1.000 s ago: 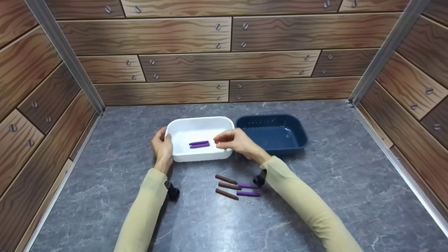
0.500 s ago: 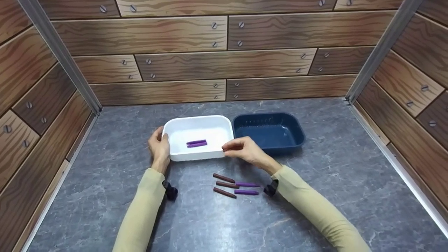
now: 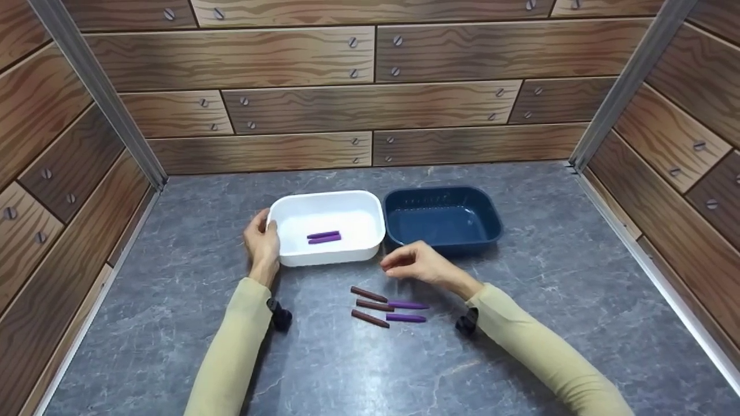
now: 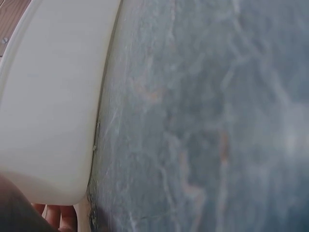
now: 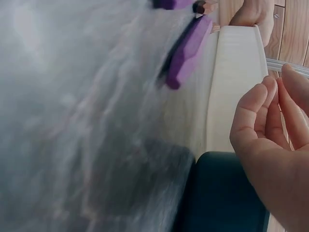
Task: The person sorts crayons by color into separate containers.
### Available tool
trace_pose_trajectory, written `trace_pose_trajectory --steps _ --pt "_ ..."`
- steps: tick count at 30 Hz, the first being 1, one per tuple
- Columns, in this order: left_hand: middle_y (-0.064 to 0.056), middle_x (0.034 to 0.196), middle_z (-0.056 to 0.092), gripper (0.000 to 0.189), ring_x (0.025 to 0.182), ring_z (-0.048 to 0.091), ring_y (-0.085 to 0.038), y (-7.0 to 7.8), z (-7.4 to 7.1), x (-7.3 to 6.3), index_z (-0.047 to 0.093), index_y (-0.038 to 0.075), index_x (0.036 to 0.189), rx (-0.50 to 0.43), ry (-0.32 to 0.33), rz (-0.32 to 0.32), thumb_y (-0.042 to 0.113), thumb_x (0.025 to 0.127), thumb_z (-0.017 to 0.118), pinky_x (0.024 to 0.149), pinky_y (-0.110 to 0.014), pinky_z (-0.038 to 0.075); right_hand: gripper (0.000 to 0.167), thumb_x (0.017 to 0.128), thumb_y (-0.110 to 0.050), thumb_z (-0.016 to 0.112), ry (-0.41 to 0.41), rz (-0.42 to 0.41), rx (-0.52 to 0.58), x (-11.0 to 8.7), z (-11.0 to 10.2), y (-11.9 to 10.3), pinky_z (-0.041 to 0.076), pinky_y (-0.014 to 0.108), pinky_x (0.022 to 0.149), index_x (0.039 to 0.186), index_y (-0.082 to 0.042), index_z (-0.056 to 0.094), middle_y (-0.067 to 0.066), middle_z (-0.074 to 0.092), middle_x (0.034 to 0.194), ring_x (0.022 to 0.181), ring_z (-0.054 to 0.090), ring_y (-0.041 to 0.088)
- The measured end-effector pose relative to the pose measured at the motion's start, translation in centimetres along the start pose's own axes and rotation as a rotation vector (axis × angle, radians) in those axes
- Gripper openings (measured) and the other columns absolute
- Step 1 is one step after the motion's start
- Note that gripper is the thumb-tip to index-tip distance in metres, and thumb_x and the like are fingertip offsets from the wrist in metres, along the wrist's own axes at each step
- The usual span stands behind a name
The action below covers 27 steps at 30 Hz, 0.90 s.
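Note:
My left hand (image 3: 261, 242) grips the left end of a white plastic tray (image 3: 329, 256). Two purple crayons (image 3: 324, 237) lie side by side inside it. In the left wrist view, fingers (image 4: 67, 218) show below the tray's corner. Off the tray's front right corner hovers my right hand (image 3: 425, 264), its fingers loosely bent and nothing visible between them. On the table below it lie three brown crayons (image 3: 374, 305) and two purple ones, one of these being the nearer purple crayon (image 3: 406, 318). The right wrist view shows a purple crayon (image 5: 189, 53) close up.
A dark blue tray (image 3: 442, 249) stands right beside the white one. Both trays rest on a grey marbled table (image 3: 324, 370). Wood-patterned walls (image 3: 260, 110) enclose the back and both sides.
My right hand has left the white tray's inside and moved right and toward me, over the front rim. The left hand keeps its grip, and the crayons lie as before.

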<state>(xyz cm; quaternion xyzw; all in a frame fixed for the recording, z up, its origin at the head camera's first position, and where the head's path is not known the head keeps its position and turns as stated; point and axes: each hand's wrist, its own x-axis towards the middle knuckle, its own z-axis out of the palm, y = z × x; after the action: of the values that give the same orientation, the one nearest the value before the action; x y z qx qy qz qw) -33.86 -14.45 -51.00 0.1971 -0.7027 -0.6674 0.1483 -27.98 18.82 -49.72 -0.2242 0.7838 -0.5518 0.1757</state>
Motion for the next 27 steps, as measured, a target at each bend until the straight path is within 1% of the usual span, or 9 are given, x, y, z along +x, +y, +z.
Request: trace_pose_trajectory --steps 4,7,9,12,15,18,23,27 --pt "-0.015 0.143 0.051 0.039 0.134 0.046 -0.025 0.1 0.3 -0.1 0.053 0.005 0.14 0.0 -0.007 0.004 0.008 0.101 0.048 0.111 -0.036 0.04 0.029 0.086 -0.01 0.075 0.006 0.028 -0.037 -0.7 -0.7 0.4 0.053 0.019 0.071 0.11 0.005 0.071 0.016 0.073 0.108 0.081 0.063 0.006" --pt "-0.014 0.145 0.05 0.04 0.136 0.044 -0.025 0.1 0.4 0.0 0.052 0.006 0.141 0.016 -0.013 -0.005 0.008 0.101 0.047 0.112 -0.035 0.039 0.028 0.084 -0.009 0.076 -0.008 0.047 -0.056 -1.2 -1.2 0.8 0.054 0.02 0.069 0.109 0.003 0.072 0.01 0.074 0.103 0.077 0.064 0.005" --pt "-0.015 0.145 0.05 0.04 0.136 0.044 -0.025 0.2 0.4 0.0 0.051 0.006 0.141 0.025 -0.006 -0.012 0.008 0.102 0.047 0.112 -0.036 0.038 0.027 0.084 -0.009 0.076 -0.041 0.06 -0.077 -1.6 -1.6 1.2 0.055 0.021 0.07 0.109 0.002 0.073 0.008 0.075 0.102 0.077 0.065 0.005" --pt "-0.015 0.145 0.049 0.04 0.136 0.044 -0.025 0.3 0.5 0.1 0.051 0.005 0.141 0.019 0.001 -0.011 0.007 0.102 0.047 0.113 -0.036 0.038 0.026 0.083 -0.009 0.077 -0.095 0.073 -0.112 -2.2 -2.4 1.6 0.056 0.02 0.072 0.107 0.0 0.074 0.009 0.075 0.1 0.08 0.068 0.005" --pt "-0.016 0.145 0.049 0.04 0.136 0.044 -0.026 0.5 0.4 0.3 0.05 0.004 0.142 0.006 -0.012 0.009 0.007 0.102 0.046 0.113 -0.036 0.038 0.024 0.082 -0.009 0.078 -0.132 0.085 -0.141 -2.6 -2.9 1.9 0.055 0.019 0.071 0.104 -0.001 0.075 0.012 0.075 0.098 0.08 0.068 0.005" --pt "-0.015 0.145 0.05 0.041 0.135 0.045 -0.025 0.5 0.4 0.3 0.051 0.005 0.142 0.017 -0.021 0.025 0.008 0.102 0.047 0.112 -0.036 0.038 0.024 0.08 -0.008 0.08 -0.17 0.104 -0.156 -2.9 -3.5 2.0 0.055 0.018 0.068 0.102 -0.002 0.076 0.013 0.075 0.097 0.079 0.069 0.006" --pt "-0.015 0.143 0.051 0.04 0.134 0.046 -0.025 0.4 0.1 0.0 0.052 0.005 0.14 0.025 0.005 0.019 0.007 0.101 0.048 0.112 -0.036 0.039 0.028 0.078 -0.008 0.081 -0.269 0.092 -0.194 -3.1 -3.6 2.3 0.054 0.017 0.068 0.106 -0.005 0.076 0.013 0.075 0.096 0.079 0.066 0.005" --pt "-0.016 0.144 0.05 0.04 0.135 0.045 -0.026 0.1 -0.1 -0.1 0.052 0.004 0.14 0.014 -0.002 0.022 0.006 0.101 0.048 0.113 -0.037 0.038 0.031 0.076 -0.006 0.082 -0.296 0.087 -0.222 -3.4 -3.4 2.5 0.054 0.017 0.069 0.106 -0.008 0.076 0.011 0.075 0.095 0.078 0.065 0.005"
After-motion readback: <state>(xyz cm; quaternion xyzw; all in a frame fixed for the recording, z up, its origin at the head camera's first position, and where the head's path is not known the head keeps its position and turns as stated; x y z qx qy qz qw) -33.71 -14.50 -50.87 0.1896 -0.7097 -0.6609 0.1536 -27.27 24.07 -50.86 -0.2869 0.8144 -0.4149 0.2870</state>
